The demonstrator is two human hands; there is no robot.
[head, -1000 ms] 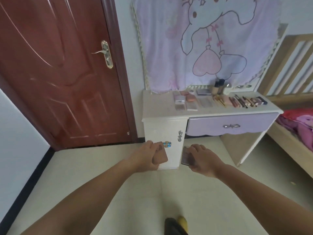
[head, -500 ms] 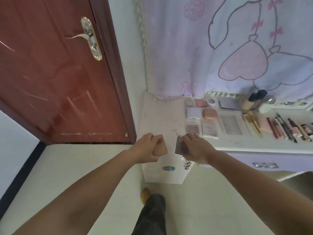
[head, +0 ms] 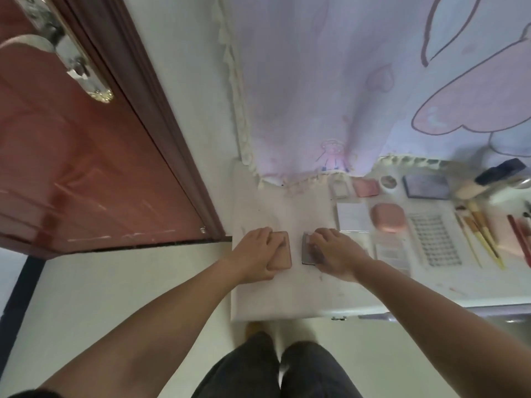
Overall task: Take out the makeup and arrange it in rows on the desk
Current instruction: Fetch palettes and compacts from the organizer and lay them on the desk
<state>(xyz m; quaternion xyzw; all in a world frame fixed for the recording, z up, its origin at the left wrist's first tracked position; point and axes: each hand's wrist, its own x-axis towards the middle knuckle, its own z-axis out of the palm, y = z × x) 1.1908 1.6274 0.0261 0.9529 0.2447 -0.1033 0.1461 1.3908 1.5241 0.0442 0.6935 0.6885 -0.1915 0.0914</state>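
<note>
Pink compact [head: 283, 249], lower centre of frame: left hand [head: 257, 254] curled round its left edge, fingers over the top face. It looks to be touching the bench [head: 290, 294], though actual contact cannot be confirmed.
Dark palette [head: 308, 251] just to its right: right hand [head: 334, 252] grips it, fingers curled over the top. The two pieces lie apart with a narrow gap between them.
Set-down step, in my judgement. To do it well: square both cases with the near edge of the row already laid at right, namely white case [head: 352, 216], rose compact [head: 388, 218] and lash tray [head: 434, 239], keep the gap even, and press flat before letting go.
Brushes [head: 479, 225] lie further right.
Writing: none readable; lids are blurred.
</note>
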